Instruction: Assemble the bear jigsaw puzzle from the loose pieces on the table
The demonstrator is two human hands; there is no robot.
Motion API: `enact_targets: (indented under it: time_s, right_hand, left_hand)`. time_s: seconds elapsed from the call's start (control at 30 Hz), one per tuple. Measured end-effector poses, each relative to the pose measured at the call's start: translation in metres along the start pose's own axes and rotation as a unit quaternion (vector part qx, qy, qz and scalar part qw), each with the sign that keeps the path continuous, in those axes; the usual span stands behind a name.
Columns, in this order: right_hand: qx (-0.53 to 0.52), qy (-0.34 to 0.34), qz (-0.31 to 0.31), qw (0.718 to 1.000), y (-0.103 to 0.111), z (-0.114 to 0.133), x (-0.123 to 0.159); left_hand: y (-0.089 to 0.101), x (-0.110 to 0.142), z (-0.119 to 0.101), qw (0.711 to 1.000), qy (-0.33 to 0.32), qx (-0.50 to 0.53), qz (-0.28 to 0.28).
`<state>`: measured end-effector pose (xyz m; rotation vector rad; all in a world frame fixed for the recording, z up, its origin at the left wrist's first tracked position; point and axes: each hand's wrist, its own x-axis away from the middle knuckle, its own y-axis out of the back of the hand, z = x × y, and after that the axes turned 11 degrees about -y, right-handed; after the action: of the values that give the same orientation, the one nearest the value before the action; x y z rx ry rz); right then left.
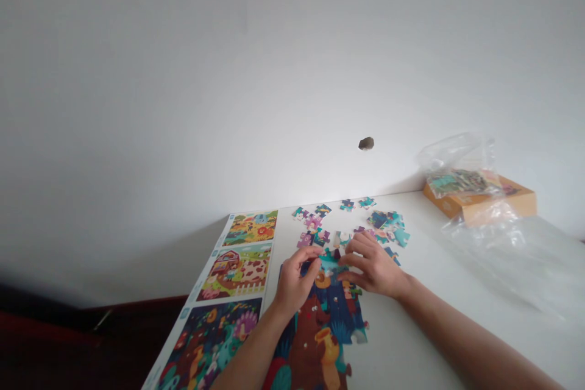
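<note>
A partly joined jigsaw puzzle with a brown bear and a yellow jar lies on the white table. My left hand is at its upper left edge, thumb and forefinger bent around the side of a teal puzzle piece. From the other side, my right hand has its curled fingertips against the same teal part. Parts of the pieces are hidden beneath the fingers. Several loose puzzle pieces lie beyond my hands, and a small heap of pieces sits farther right.
Along the left table edge lies a picture sheet with three printed scenes. An orange box stands at the back right with a clear bag of pieces on top. Crumpled clear plastic spreads in front. The white wall has a hole.
</note>
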<state>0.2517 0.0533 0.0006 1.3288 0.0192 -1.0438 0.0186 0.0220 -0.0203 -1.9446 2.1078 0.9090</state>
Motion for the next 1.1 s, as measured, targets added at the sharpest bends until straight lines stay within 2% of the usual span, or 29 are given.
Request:
enact_targets:
  time_s: [0.17,0.53,0.63,0.7,0.77,0.9,1.1]
  right_hand:
    - [-0.012,-0.036,0.009,0.999,0.000,-0.006,0.003]
    - [-0.017,-0.042,0.026,0.999,0.000,-0.004,0.002]
    - [-0.027,-0.062,0.049,0.997,0.002,-0.001,0.003]
    - [-0.034,-0.081,0.092,0.992,0.006,0.004,0.003]
    - [-0.041,-0.103,0.162,0.981,0.013,0.009,0.004]
    - [-0.026,-0.144,0.309,0.940,0.028,0.021,0.004]
    - [0.022,-0.147,0.413,0.898,0.029,0.038,0.005]
  left_hand:
    - [-0.001,0.000,0.003,1.000,0.003,0.007,-0.004]
    - [0.000,0.001,0.000,1.000,0.002,-0.007,0.020]
    - [0.001,0.000,-0.002,0.999,0.000,-0.026,0.030]
    - [0.001,-0.002,-0.003,0.998,-0.003,-0.041,0.043]
    - [0.002,-0.003,-0.005,0.997,-0.010,-0.055,0.059]
    - [0.001,-0.005,-0.010,0.992,-0.035,-0.080,0.086]
    - [0.001,-0.005,-0.010,0.988,-0.056,-0.095,0.107]
